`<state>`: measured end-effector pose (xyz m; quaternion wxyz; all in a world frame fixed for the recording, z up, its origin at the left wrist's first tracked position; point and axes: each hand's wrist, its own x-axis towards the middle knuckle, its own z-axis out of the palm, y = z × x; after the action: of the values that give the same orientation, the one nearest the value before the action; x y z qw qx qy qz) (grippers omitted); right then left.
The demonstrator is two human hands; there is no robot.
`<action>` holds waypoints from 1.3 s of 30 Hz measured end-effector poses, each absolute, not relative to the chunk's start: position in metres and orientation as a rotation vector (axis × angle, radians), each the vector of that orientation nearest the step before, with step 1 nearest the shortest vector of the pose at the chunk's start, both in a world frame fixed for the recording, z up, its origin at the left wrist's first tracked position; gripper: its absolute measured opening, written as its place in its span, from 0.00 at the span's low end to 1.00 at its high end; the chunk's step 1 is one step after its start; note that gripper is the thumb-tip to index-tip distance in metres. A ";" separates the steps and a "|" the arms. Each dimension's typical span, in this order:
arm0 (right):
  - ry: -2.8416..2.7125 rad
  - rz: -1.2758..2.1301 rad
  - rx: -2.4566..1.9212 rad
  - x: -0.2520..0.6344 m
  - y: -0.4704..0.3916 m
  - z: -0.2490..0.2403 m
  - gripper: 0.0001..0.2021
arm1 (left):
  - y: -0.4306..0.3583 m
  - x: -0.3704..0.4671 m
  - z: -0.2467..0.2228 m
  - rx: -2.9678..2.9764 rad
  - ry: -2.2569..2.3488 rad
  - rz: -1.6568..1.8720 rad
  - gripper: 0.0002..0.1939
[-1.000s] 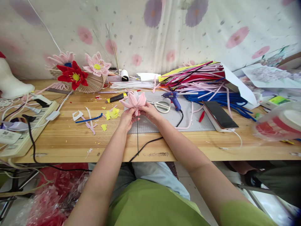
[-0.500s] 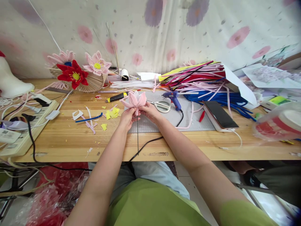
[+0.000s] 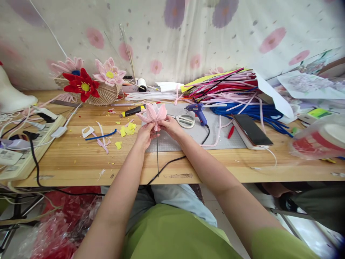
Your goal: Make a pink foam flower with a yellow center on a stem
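A pink fuzzy flower with a thin dark stem hanging down is held upright over the front left of the grey cutting mat. My left hand pinches the flower's base from the left. From the right, my right hand grips the same base, its fingers close to the left ones. White-handled scissors lie just beyond my right hand. A yellow and black cutter rests behind the flower, to its left.
A blue glue gun, a phone and bundles of pipe cleaners lie to the right. Finished flowers stand at the back left. Yellow scraps and a power strip are on the left.
The view has shifted very slightly. Both hands stay at the flower's base, and the flower keeps nearly the same pose.
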<state>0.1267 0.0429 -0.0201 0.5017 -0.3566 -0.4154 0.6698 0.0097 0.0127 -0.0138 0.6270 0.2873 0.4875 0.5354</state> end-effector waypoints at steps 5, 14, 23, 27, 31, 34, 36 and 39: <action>-1.006 1.598 -0.859 0.127 0.042 -0.018 0.18 | 0.010 0.002 -0.012 0.646 1.001 1.180 0.12; -1.025 1.646 -0.856 0.132 0.040 -0.017 0.15 | 0.006 -0.002 -0.013 0.694 0.957 1.124 0.14; -1.013 1.657 -0.837 0.131 0.041 -0.018 0.14 | 0.006 0.002 -0.010 0.667 0.968 1.144 0.14; -1.006 1.653 -0.847 0.132 0.040 -0.018 0.15 | 0.006 0.000 -0.011 0.689 0.957 1.126 0.13; -1.006 1.648 -0.875 0.131 0.042 -0.021 0.15 | 0.007 0.001 -0.012 0.710 0.977 1.106 0.12; -1.002 1.622 -0.900 0.129 0.044 -0.026 0.16 | 0.008 0.003 -0.011 0.697 1.009 1.117 0.10; -1.009 1.613 -0.918 0.126 0.044 -0.028 0.18 | 0.010 0.006 -0.012 0.679 1.033 1.143 0.09; -1.026 1.620 -0.931 0.124 0.044 -0.028 0.18 | 0.014 0.007 -0.013 0.658 1.062 1.170 0.07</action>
<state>0.1242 0.0444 -0.0285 0.4839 -0.3822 -0.4211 0.6652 0.0072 0.0139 -0.0125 0.6556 0.2901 0.4686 0.5162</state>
